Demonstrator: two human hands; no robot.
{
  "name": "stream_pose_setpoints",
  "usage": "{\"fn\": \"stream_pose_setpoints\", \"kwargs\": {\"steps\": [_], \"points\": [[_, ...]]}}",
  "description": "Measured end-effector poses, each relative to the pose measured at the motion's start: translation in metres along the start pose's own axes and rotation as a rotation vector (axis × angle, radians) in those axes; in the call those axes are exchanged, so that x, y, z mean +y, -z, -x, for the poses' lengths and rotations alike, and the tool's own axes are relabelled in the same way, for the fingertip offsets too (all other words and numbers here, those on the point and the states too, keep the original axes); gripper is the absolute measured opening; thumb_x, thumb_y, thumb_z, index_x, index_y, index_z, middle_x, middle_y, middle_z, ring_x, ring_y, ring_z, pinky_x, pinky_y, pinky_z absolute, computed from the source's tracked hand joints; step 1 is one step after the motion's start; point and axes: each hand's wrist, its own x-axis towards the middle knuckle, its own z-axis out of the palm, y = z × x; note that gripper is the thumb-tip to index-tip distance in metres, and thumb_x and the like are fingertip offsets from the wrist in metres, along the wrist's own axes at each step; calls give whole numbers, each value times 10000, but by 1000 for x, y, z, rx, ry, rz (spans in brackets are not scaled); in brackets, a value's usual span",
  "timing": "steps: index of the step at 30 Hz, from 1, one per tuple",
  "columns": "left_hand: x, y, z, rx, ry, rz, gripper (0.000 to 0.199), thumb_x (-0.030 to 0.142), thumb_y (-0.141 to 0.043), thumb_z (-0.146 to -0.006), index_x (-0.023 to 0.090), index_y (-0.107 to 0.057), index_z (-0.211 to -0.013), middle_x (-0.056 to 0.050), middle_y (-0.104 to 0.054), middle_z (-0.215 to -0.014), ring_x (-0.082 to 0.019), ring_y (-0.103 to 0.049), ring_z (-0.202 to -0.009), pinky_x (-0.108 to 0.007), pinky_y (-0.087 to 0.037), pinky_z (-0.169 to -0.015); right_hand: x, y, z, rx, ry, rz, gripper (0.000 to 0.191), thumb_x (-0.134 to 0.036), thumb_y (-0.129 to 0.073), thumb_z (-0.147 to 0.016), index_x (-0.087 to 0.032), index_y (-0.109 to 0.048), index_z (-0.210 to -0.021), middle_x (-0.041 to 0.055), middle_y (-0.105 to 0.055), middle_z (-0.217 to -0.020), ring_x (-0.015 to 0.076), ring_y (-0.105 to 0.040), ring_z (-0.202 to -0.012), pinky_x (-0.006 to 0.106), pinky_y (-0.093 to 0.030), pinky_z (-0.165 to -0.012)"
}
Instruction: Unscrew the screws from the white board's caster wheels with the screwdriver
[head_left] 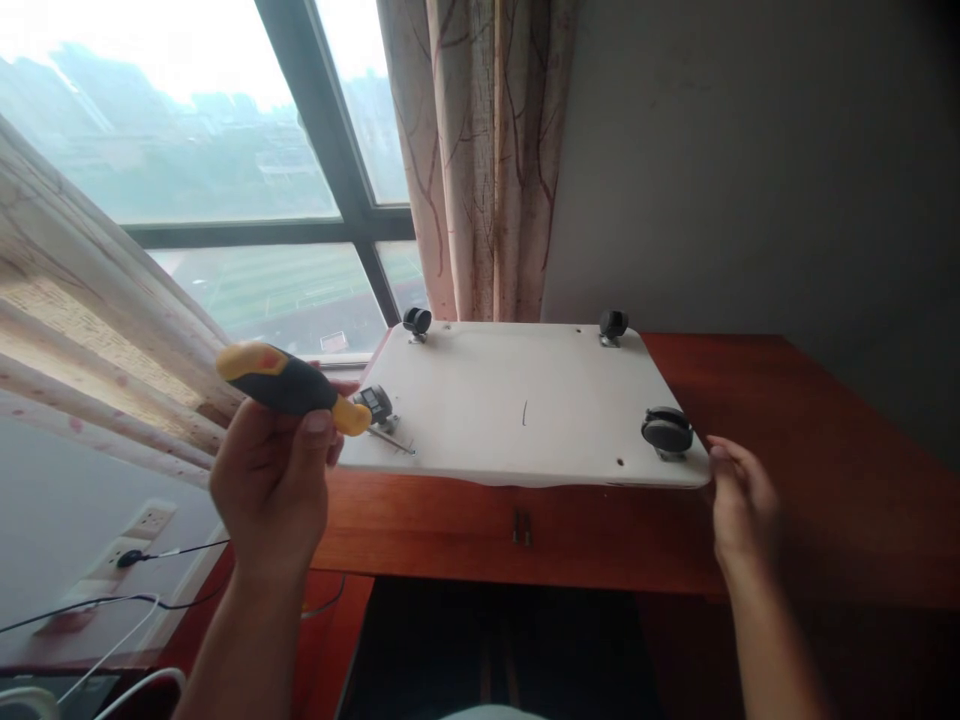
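Note:
A white board [480, 390] lies on the reddish-brown table, with casters at its corners. My left hand [274, 480] is closed round the yellow and black handle of a screwdriver [300, 385]. The screwdriver's shaft slants down to the right, and its tip meets the board near the front left caster [375, 404]. At the board's front right corner, close to another caster [667, 432], my right hand [742, 500] holds the edge between thumb and fingers. The far casters [417, 320] stand upright at the back corners.
Two small screws [521, 528] stand or lie on the table [795, 470] in front of the board. A window [225, 150] and patterned curtains [480, 150] are behind and to the left. Cables [180, 550] run from a wall socket [154, 518] at lower left.

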Motion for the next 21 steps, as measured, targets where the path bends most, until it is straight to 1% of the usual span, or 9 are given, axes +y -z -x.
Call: {"fn": "stream_pose_setpoints", "kwargs": {"steps": [4,7,9,13,16,19,21], "points": [[-1,-4,-2,-11,-36,16,336,372,-791,-852,164,-742,-1111,-71,-776,-936,-91,-568,-563,-214,-455,-489,7,-9,3,12,-97,-35,605,-675,-669,-781,-202,-721,-1156,74,-689,-991,188,-589,-774,258,-431,-567],[-1,-7,-3,-13,-65,11,292,365,-785,-853,147,-755,-1044,-74,-773,-933,-78,-545,-551,-199,-423,-471,9,-12,5,25,-104,-106,612,-662,-690,-766,-193,-727,-1156,66,-680,-959,151,-548,-702,228,-377,-513],[-2,-7,-4,-10,-69,12,286,365,-782,-852,146,-756,-1033,-73,-772,-927,-80,-544,-551,-197,-416,-464,9,-12,6,22,-92,-138,601,-644,-703,-766,-192,-727,-1162,57,-675,-941,129,-514,-659,221,-346,-497],[-3,-6,-4,-9,-47,19,315,350,-781,-857,159,-744,-1104,-67,-771,-921,-88,-549,-557,-207,-422,-468,8,-12,9,15,-93,-190,586,-611,-732,-756,-188,-722,-1161,55,-678,-964,120,-501,-647,220,-348,-500],[-2,-4,-3,-52,-51,16,330,362,-763,-877,163,-739,-1138,-82,-769,-949,-86,-516,-556,-220,-395,-464,6,-13,11,2,-107,-238,583,-599,-739,-749,-183,-716,-1157,48,-668,-943,115,-495,-632,218,-350,-493],[0,-1,-2,-94,-50,9,363,382,-740,-898,193,-731,-1207,-92,-758,-985,-109,-512,-586,-253,-384,-479,4,-14,12,-2,-106,-251,565,-585,-738,-751,-185,-714,-1150,41,-662,-925,112,-490,-616,219,-347,-486],[1,1,0,-112,-39,7,351,385,-734,-904,212,-735,-1208,-94,-747,-1008,-129,-521,-614,-276,-391,-499,3,-15,13,2,-102,-256,560,-579,-742,-752,-184,-714,-1148,40,-663,-918,113,-492,-614,219,-347,-481]]}}
